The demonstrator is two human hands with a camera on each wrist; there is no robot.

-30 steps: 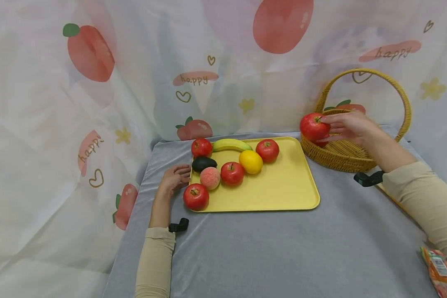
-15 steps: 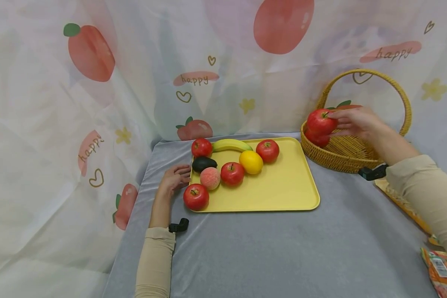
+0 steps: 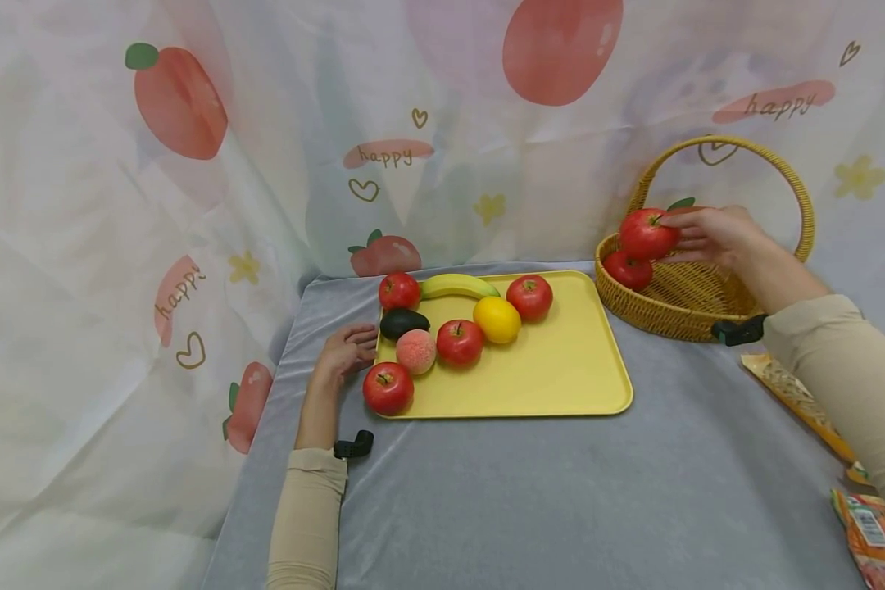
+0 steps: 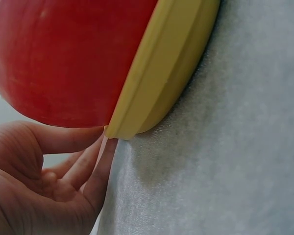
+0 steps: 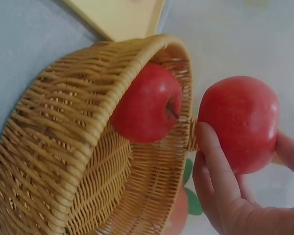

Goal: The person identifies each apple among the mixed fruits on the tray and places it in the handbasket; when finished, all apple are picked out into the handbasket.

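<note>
My right hand (image 3: 719, 233) grips a red apple (image 3: 645, 236) over the left part of a wicker basket (image 3: 674, 324) with a tall handle. Thumb and fingers hold the apple from its sides in the right wrist view. A second red apple (image 5: 149, 104) lies inside the basket, against its wall. At the left end of a yellow tray (image 3: 546, 385), my left hand (image 3: 342, 351) pinches the rim; the left wrist view has thumb and fingertips meeting at the tray's edge (image 4: 152, 73). Right beside that hand, a red apple (image 4: 63, 54) sits on the tray.
The tray also carries a banana (image 3: 459, 287), a dark avocado (image 3: 404, 324), a peach (image 3: 416, 352), a lemon (image 3: 497, 319) and more red apples (image 3: 460, 343). Snack packets (image 3: 872, 533) lie at the right, partly behind the right sleeve. A printed curtain (image 3: 442, 98) hangs behind the table.
My right hand has carried the apple right and slightly up, from the basket's left rim to above its inside. The apple in the basket shows more. The left hand has stayed put.
</note>
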